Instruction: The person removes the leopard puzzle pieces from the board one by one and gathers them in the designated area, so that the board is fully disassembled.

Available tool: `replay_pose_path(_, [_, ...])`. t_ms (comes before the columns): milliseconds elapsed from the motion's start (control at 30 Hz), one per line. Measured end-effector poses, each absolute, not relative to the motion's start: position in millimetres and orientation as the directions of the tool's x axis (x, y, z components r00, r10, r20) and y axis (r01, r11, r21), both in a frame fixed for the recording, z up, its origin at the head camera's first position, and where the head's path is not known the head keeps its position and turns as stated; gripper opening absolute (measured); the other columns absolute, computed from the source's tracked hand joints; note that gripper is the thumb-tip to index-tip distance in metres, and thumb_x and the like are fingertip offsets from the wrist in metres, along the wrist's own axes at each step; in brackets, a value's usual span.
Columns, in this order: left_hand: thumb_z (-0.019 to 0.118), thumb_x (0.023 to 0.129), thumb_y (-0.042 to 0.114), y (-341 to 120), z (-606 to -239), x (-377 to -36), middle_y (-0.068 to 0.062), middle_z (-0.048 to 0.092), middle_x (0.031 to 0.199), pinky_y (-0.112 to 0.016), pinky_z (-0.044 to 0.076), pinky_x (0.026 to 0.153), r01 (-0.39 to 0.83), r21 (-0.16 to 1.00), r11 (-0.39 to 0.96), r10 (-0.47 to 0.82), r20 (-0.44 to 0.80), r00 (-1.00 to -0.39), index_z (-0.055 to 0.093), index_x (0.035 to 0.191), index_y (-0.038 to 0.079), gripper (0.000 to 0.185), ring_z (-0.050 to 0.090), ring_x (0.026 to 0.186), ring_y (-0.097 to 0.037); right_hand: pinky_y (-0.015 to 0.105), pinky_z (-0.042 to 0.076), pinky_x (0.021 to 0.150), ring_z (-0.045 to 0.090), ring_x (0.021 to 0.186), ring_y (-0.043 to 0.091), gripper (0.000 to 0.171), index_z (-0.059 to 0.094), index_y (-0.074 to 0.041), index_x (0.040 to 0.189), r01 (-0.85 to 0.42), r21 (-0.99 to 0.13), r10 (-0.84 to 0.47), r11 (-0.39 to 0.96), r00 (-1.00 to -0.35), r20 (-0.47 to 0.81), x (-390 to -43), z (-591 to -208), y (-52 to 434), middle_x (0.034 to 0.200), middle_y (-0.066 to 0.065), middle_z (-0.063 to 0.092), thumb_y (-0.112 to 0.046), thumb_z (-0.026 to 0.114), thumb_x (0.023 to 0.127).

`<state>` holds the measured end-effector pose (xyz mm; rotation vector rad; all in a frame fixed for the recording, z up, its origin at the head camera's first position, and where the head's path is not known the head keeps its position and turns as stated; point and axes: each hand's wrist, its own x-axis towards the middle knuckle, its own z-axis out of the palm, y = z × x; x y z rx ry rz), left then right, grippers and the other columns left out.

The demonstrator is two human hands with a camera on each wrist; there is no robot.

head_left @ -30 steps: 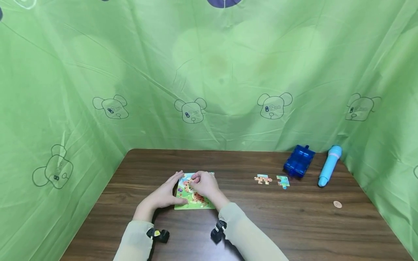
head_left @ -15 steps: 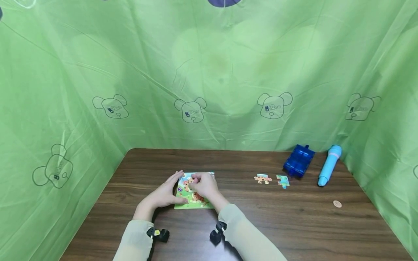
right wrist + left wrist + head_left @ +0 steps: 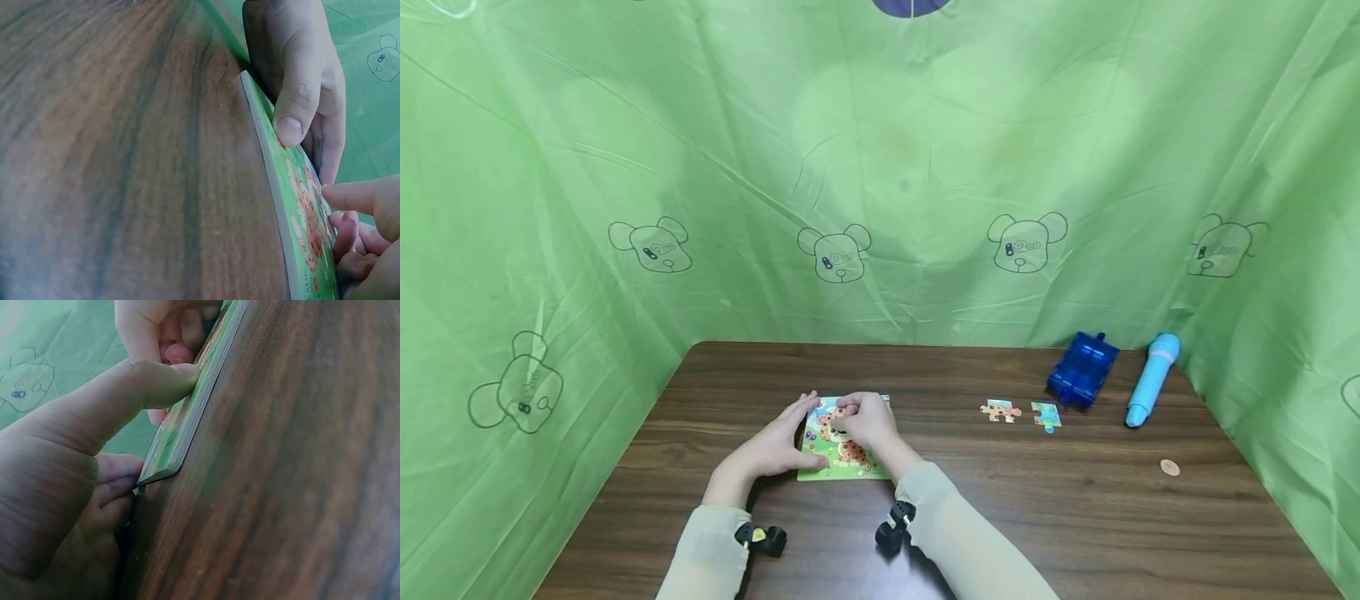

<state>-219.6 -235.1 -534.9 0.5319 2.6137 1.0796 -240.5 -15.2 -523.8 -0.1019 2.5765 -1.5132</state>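
A square picture puzzle board [image 3: 820, 472], green and light blue with spotted animals, lies on the brown table. My left hand [image 3: 775, 447] rests along its left edge with long, nearly straight fingers. Its thumb [image 3: 144, 384] presses on the board's face near the lower left. My right hand [image 3: 871, 423] reaches over the upper middle of the board, thumb and forefinger drawn together at its surface. In the right wrist view the other right-hand fingers [image 3: 347, 234] curl above the board. Whether something sits between the right fingertips is hidden.
Two loose puzzle pieces lie to the right: a spotted orange one [image 3: 1000, 411] and a blue-green one [image 3: 1046, 416]. Behind them stands a translucent blue container [image 3: 1083, 369], beside a light-blue microphone-shaped toy [image 3: 1153, 381]. A small pale disc [image 3: 1169, 467] lies farther right. Green curtains [image 3: 925, 292] enclose the table.
Both hands stay at the same places on the board, with only slight finger movement in the right hand. The whole head view has shifted a little; the loose pieces have not moved.
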Motion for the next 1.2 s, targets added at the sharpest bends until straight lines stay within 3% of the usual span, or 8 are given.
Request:
replay_pose_path(400, [0.096, 0.08, 0.047, -233.1, -532.9, -219.0, -0.018, 0.018, 0.181, -0.067, 0.025, 0.129, 0.209, 0.712, 0.67, 0.393, -0.102, -0.914, 0.025, 0.173, 0.004, 0.125, 0.01, 0.168, -0.043, 0.029, 0.046, 0.071, 0.054, 0.073, 0.011, 0.025, 0.082, -0.012, 0.109, 0.041, -0.872, -0.088, 0.488, -0.991, -0.096, -239.9, -522.6, -17.1, 0.081, -0.007, 0.063, -0.017, 0.092, 0.086])
replay_pose_path(633, [0.098, 0.079, 0.047, -234.1, -532.8, -218.0, -0.019, 0.019, 0.181, -0.069, 0.021, 0.13, 0.215, 0.718, 0.662, 0.389, -0.085, -0.917, 0.027, 0.171, 0.002, 0.124, 0.007, 0.168, -0.044, 0.035, 0.054, 0.083, 0.065, 0.085, 0.009, 0.028, 0.079, -0.014, 0.11, -0.01, -0.884, -0.103, 0.468, -0.994, -0.043, -240.6, -527.1, -18.0, 0.098, -0.005, 0.077, -0.023, 0.093, 0.087])
replay_pose_path(867, [0.097, 0.08, 0.048, -234.7, -534.4, -218.4, -0.018, 0.018, 0.181, -0.069, 0.021, 0.13, 0.217, 0.723, 0.656, 0.395, -0.084, -0.915, 0.026, 0.172, 0.003, 0.125, 0.006, 0.168, -0.043, 0.041, 0.055, 0.094, 0.071, 0.089, 0.008, 0.03, 0.078, -0.018, 0.117, -0.02, -0.879, -0.102, 0.477, -0.994, -0.033, -239.2, -527.6, -18.8, 0.09, -0.013, 0.079, -0.025, 0.091, 0.091])
replay_pose_path(1033, [0.096, 0.081, 0.047, -234.6, -533.2, -217.8, -0.018, 0.017, 0.182, -0.069, 0.021, 0.13, 0.217, 0.721, 0.658, 0.399, -0.09, -0.913, 0.025, 0.173, 0.004, 0.124, 0.006, 0.168, -0.043, 0.043, 0.055, 0.092, 0.07, 0.086, 0.009, 0.034, 0.079, -0.019, 0.123, -0.045, -0.868, -0.114, 0.495, -0.993, -0.014, -238.6, -526.6, -18.1, 0.089, -0.013, 0.078, -0.029, 0.09, 0.092])
replay_pose_path(1200, [0.097, 0.081, 0.048, -234.7, -533.6, -217.4, -0.018, 0.018, 0.181, -0.07, 0.023, 0.129, 0.218, 0.719, 0.66, 0.395, -0.086, -0.914, 0.026, 0.173, 0.003, 0.125, 0.007, 0.168, -0.044, 0.036, 0.055, 0.083, 0.067, 0.081, 0.006, 0.026, 0.081, -0.021, 0.118, -0.048, -0.875, -0.13, 0.482, -0.991, -0.016, -239.2, -528.1, -16.3, 0.088, -0.012, 0.077, -0.026, 0.089, 0.093])
